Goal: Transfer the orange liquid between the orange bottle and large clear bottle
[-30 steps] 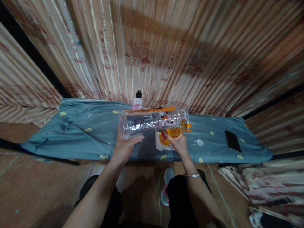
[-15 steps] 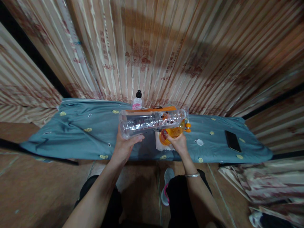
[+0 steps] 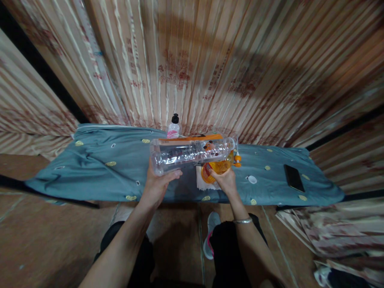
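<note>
A large clear plastic bottle (image 3: 183,154) with an orange label lies nearly level, its base at the left and its neck at the right. My left hand (image 3: 157,182) is wrapped round its base end. Just under the neck end, my right hand (image 3: 225,180) grips a bottle of orange liquid (image 3: 213,170), tilted, with a red label. The two bottles overlap near their necks; whether they touch I cannot tell. Partly beneath the orange bottle is a white tissue (image 3: 201,182). A small bottle with a black cap (image 3: 174,128) stands behind the clear one.
Blue-green patterned cloth (image 3: 99,172) covers the narrow bed or bench. A black phone (image 3: 294,178) lies at its right. Small orange pieces (image 3: 237,161) show beside the bottles. Striped curtains (image 3: 186,72) hang behind, and dark poles (image 3: 45,68) rise at the sides.
</note>
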Tool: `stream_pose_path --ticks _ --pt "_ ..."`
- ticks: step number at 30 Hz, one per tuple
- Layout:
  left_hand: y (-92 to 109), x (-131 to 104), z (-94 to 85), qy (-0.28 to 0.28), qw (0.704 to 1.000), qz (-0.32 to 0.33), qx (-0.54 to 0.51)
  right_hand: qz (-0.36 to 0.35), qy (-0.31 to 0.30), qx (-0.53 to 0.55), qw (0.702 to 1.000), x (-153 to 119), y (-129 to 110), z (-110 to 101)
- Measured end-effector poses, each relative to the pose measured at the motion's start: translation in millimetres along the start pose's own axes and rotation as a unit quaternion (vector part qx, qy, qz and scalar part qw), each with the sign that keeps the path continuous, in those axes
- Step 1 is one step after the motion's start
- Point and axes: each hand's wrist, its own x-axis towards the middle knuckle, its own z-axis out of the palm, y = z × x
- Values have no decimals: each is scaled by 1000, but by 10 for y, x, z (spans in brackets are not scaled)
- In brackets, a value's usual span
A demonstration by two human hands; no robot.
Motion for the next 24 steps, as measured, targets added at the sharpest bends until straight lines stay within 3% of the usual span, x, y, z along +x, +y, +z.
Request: stream_pose_path --ticks 8,24 --pt "-11 3 -26 -17 1000 6 14 35 -3 -20 999 0 -38 -8" --pt "-2 -1 -18 -24 1000 12 9 19 11 -19 1000 -7 -51 -18"
